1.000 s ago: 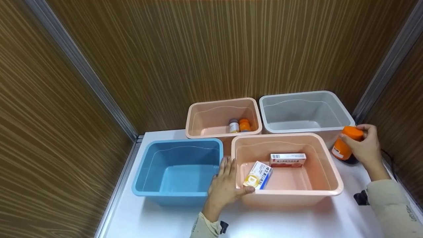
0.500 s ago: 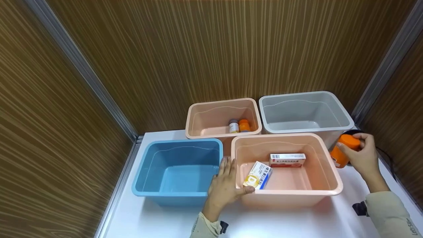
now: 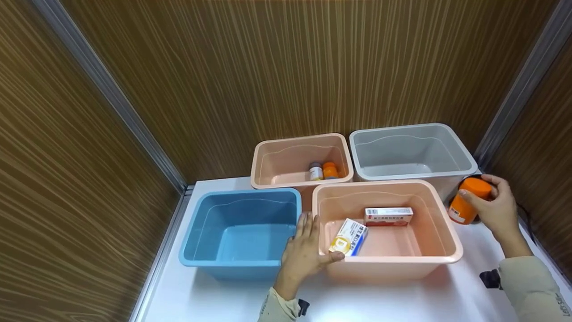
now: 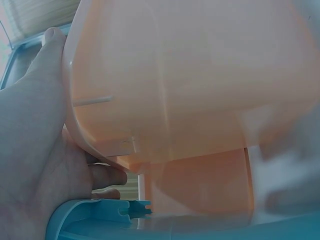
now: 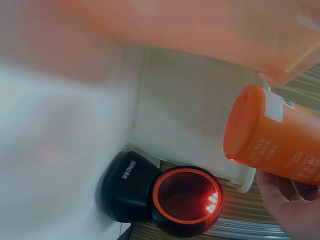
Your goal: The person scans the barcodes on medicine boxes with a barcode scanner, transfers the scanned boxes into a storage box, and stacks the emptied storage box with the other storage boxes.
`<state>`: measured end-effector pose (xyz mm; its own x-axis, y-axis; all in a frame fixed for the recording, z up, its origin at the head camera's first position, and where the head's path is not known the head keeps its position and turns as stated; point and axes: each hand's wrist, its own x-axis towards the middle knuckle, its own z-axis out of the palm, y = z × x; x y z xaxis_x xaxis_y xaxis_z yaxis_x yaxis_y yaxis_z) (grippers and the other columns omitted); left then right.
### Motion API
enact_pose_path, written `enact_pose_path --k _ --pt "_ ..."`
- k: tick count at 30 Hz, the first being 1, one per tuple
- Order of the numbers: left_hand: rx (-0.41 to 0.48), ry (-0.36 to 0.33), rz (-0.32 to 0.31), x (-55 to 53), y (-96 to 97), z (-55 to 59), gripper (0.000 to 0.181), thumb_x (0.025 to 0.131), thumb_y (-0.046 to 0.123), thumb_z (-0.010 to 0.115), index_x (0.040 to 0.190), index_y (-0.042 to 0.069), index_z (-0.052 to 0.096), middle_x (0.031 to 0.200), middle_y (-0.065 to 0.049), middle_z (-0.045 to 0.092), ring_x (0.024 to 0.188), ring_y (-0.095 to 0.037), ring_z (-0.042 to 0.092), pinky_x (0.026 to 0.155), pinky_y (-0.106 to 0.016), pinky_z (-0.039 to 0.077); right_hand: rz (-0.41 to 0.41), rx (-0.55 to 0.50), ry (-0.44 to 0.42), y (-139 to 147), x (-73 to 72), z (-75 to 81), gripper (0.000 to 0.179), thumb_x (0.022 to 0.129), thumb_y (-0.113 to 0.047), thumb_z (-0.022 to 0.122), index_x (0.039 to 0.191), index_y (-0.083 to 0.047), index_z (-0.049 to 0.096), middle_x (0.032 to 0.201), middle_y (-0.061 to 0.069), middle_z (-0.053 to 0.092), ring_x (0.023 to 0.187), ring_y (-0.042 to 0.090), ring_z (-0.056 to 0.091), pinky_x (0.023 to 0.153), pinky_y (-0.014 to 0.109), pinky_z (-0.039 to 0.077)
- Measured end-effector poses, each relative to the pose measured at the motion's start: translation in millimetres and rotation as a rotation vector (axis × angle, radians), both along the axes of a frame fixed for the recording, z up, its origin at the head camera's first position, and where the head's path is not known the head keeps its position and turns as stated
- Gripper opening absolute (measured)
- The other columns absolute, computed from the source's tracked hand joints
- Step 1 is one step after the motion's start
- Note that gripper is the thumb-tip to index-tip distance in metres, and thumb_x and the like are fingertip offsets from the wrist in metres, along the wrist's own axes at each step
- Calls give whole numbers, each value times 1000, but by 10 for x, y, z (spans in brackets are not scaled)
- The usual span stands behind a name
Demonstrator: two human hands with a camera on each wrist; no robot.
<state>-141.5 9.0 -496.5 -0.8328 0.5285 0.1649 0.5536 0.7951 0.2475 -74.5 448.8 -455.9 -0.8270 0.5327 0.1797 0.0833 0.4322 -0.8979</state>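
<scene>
My right hand (image 3: pixel 500 208) holds an orange bottle (image 5: pixel 280 137) with an orange cap, tilted, its white barcode label partly showing. Behind the bottle stands a black scanner (image 5: pixel 187 200) with an orange ring and glowing red lights; in the head view the bottle mostly covers it. My left hand (image 3: pixel 304 250) rests at the left front corner of the front pink bin (image 3: pixel 389 260), fingers straight along its side and thumb on the rim. Inside that bin lie a white, yellow and blue medicine box (image 3: pixel 349 237) and a red and white medicine box (image 3: pixel 389 216).
Left of my left hand stands a blue bin (image 3: pixel 241 263). Behind are a smaller pink bin (image 3: pixel 299 139), with a grey-capped bottle (image 3: pixel 316 171) and an orange bottle (image 3: pixel 330 170) in it, and a grey bin (image 3: pixel 413 129). Wood-patterned walls (image 3: pixel 286 67) enclose the white table (image 3: pixel 214 295).
My right hand has shifted the orange bottle slightly toward me, then a little back, turning it so that more of its white label shows. My left hand has stayed put.
</scene>
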Motion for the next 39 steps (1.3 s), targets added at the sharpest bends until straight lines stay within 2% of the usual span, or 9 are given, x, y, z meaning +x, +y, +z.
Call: enact_pose_path --k 3,8,13,17,21,24,31,34,39 --pt "4 -8 4 2 -5 5 116 69 87 41 152 9 16 157 -10 6 143 -25 2 92 -54 41 8 -168 67 23 -2 58 65 85 -25 71 141 -15 39 125 4 47 103 12 46 76 7 42" --pt "13 4 -2 6 -9 -2 116 70 86 42 152 8 17 156 -11 7 142 -23 -3 92 -54 41 7 -561 354 9 -20 136 37 82 -3 72 114 -11 54 106 1 48 90 11 50 72 12 47" --pt "16 22 -3 1 -7 -16 116 69 88 37 152 8 18 156 -11 11 143 -24 0 91 -54 42 -5 -663 541 -20 -24 159 32 84 5 67 106 -4 46 105 10 48 82 15 61 67 22 53" --pt "4 10 5 -7 -9 -16 119 67 91 29 152 9 17 156 -11 9 143 -25 2 91 -53 42 -19 -715 526 -2 -12 195 45 82 -2 72 115 -8 41 110 10 49 74 20 68 64 29 54" --pt "4 4 5 -7 -5 -16 119 67 91 29 152 9 16 156 -11 9 143 -25 1 92 -53 42 -192 -645 411 29 -27 246 53 78 -17 78 118 -17 44 112 0 42 86 11 58 70 17 50" --pt "1 4 4 -6 0 -18 120 66 92 27 152 9 16 156 -11 9 143 -25 2 91 -52 42 -252 -576 344 48 -29 274 47 83 -17 74 120 -19 44 115 -5 38 97 9 45 77 13 42" --pt "-21 5 9 -6 4 -12 120 66 92 24 152 9 15 156 -11 6 143 -25 1 92 -52 42 -183 -376 204 34 -31 259 39 92 -13 57 126 -21 41 116 -8 36 98 8 38 83 23 36" --pt "-20 2 9 -6 4 -7 121 65 93 24 152 9 14 156 -11 6 143 -26 1 92 -52 42 -190 -200 103 16 -49 217 47 92 -23 60 136 -21 42 119 -4 40 97 9 42 82 24 38" --pt "2 0 5 -4 -2 -7 118 68 89 36 152 8 16 156 -11 7 143 -26 1 92 -53 41 -161 160 -21 -16 -113 79 65 89 -39 64 145 -16 41 131 21 46 106 31 46 83 36 41"
